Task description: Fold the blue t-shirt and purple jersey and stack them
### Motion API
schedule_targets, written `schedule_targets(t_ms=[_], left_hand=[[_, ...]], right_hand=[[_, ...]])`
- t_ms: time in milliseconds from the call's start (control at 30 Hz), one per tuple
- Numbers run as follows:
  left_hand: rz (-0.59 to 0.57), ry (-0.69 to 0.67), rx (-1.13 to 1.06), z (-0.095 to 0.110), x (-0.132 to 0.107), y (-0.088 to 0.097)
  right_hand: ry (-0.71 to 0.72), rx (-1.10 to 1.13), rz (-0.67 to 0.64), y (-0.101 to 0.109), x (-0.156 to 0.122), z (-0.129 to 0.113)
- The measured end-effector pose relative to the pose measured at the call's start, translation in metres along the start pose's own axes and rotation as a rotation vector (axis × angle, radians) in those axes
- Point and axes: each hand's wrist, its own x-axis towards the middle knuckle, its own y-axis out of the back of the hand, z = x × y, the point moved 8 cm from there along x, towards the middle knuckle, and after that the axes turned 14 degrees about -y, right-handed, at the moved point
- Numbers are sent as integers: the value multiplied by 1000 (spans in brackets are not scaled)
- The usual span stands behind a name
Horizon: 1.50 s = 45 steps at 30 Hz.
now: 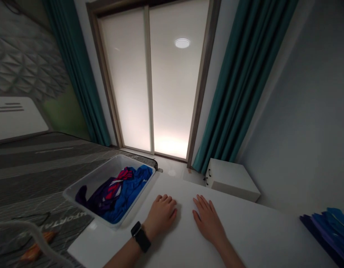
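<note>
My left hand [162,214] lies flat on a white tabletop [244,230], with a black smartwatch [140,236] on its wrist. My right hand [208,219] rests palm down on the same surface, a short gap to the right. Neither hand holds anything. Nearest my left hand is a white plastic laundry basket [88,179] at the table's left edge, its rim not touched. Inside lies a crumpled blue garment [129,197] with a dark purple garment [95,197] and red-pink fabric [116,184].
A stack of folded blue and purple clothes [327,232] sits at the table's right edge. Beyond stand a white cabinet [230,179] and a frosted sliding door [152,82] between teal curtains. A grey mattress [34,167] lies left, with an orange object [39,245].
</note>
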Motion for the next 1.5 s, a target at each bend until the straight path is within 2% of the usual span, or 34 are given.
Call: schedule_targets(t_ms=[167,300,467,633,767,900,1000,1133,1233,1367,1500], left_hand=[[134,75,64,-30,-49,41],[204,186,169,-60,-92,60],[274,310,245,-95,-140,71],[328,407,184,-118,-175,67],[372,445,182,-122,-184,59],[396,471,189,-122,-184,55],[390,485,186,-121,-184,54],[387,490,175,-122,-184,55],[387,495,161,-123,-184,54],[381,497,151,-123,-184,53],[379,494,133,-124,-184,52]], right_hand=[[28,5,-25,-8,-5,-12],[124,64,-84,-13,-5,-43],[312,284,-150,-7,4,-112],[563,485,-24,24,14,-198],[667,493,19,33,31,-260],[755,238,-110,9,45,-314],[788,105,-194,-10,53,-341],[813,108,-210,-19,63,-363],[847,80,-275,-32,61,-373],[818,47,-337,-49,58,-378],[744,103,-296,-44,65,-374]])
